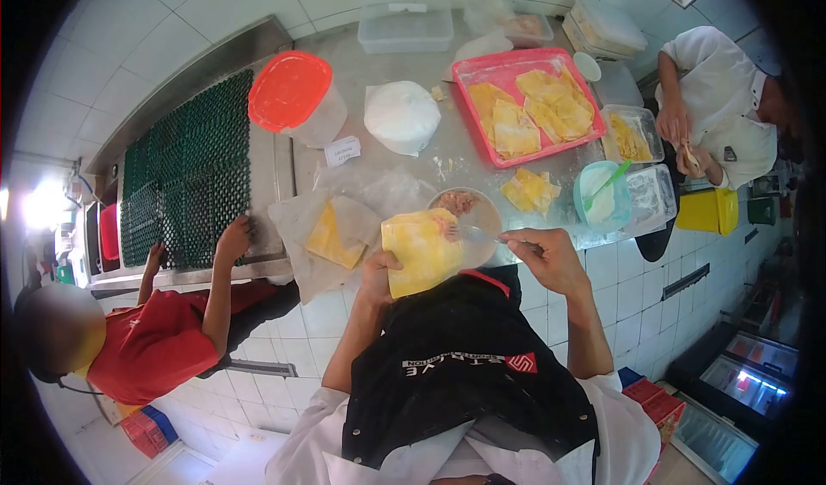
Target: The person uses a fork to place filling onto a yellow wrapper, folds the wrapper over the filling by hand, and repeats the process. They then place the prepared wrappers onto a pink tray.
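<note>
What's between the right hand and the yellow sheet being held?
In the head view, a fork above the bowl joins right hand and yellow sheet.

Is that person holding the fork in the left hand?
No, the right hand holds the fork, while the left hand grips the yellow dough sheet.
</note>
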### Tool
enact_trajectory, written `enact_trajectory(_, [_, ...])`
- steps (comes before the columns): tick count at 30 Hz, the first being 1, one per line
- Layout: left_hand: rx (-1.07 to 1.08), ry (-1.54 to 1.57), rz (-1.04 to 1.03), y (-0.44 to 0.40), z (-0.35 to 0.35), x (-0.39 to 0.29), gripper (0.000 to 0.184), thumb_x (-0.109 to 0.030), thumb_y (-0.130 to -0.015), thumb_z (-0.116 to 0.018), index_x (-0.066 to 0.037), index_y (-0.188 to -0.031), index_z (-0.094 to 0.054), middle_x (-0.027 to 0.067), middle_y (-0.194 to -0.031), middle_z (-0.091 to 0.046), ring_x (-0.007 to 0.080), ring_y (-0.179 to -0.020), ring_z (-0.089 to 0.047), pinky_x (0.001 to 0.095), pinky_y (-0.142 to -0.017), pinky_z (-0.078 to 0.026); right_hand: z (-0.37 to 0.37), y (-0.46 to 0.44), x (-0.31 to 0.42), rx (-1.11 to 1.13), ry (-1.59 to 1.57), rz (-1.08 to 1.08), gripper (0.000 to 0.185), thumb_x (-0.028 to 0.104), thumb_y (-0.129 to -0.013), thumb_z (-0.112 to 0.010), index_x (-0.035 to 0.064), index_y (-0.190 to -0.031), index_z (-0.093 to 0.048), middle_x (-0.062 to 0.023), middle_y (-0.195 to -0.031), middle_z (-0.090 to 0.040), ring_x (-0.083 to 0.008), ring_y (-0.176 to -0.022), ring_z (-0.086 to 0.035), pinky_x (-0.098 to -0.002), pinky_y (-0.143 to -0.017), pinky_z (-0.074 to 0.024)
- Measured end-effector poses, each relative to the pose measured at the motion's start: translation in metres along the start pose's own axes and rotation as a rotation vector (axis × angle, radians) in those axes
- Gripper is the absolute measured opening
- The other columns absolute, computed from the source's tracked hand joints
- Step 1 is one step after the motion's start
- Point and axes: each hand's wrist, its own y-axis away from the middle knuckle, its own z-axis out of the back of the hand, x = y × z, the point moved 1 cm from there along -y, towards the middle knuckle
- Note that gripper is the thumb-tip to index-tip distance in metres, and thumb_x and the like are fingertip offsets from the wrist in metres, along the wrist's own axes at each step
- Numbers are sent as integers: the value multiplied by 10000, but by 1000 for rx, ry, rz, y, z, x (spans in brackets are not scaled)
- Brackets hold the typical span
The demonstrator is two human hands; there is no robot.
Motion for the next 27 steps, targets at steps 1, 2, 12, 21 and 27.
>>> enact_trajectory(1, [-13, -7, 4, 0, 0, 2, 774, -95, -673, -520, 68, -1426, -448, 249, -1346, -584, 418, -1196, -616, 504, -1040, -516, -2, 0, 1, 0, 36, -11, 213, 153, -977, -668, 2, -1106, -745, -141, -1041, -770, -204, -851, -747, -323, -770, -613])
enact_trajectory(2, [-16, -11, 13, 0, -1, 4, 776, -95, -674, -519, 69, -1428, -445, 250, -1346, -584, 416, -1195, -617, 502, -1039, -517, -4, 1, 0, -18, 32, -15, 215, 160, -978, -666, 6, -1104, -747, -141, -1037, -770, -212, -848, -749, -326, -770, -614])
enact_trajectory(12, [-40, 10, 29, 1, -1, 7, 772, -92, -668, -519, 64, -1422, -457, 242, -1343, -587, 414, -1178, -622, 500, -1036, -519, -9, 9, -16, -224, 107, -91, 230, 191, -994, -656, 28, -1130, -743, -150, -968, -768, -206, -779, -734, -318, -718, -589])
enact_trajectory(21, [-97, 67, -50, 8, 5, -6, 761, -112, -643, -550, 48, -1384, -493, 239, -1302, -624, 419, -1119, -663, 522, -949, -579, -28, 2, -74, -251, 135, -165, 305, 274, -1037, -577, 23, -1136, -718, -173, -805, -704, -230, -609, -615, -347, -603, -473])
enact_trajectory(27, [62, 226, -47, 10, 10, -10, 739, -112, -652, -543, 52, -1371, -498, 247, -1300, -623, 442, -1095, -668, 547, -893, -598, -36, 2, -106, -222, -64, -248, 309, 274, -1052, -548, 10, -1101, -701, -104, -706, -620, -154, -600, -542, -311, -586, -438])
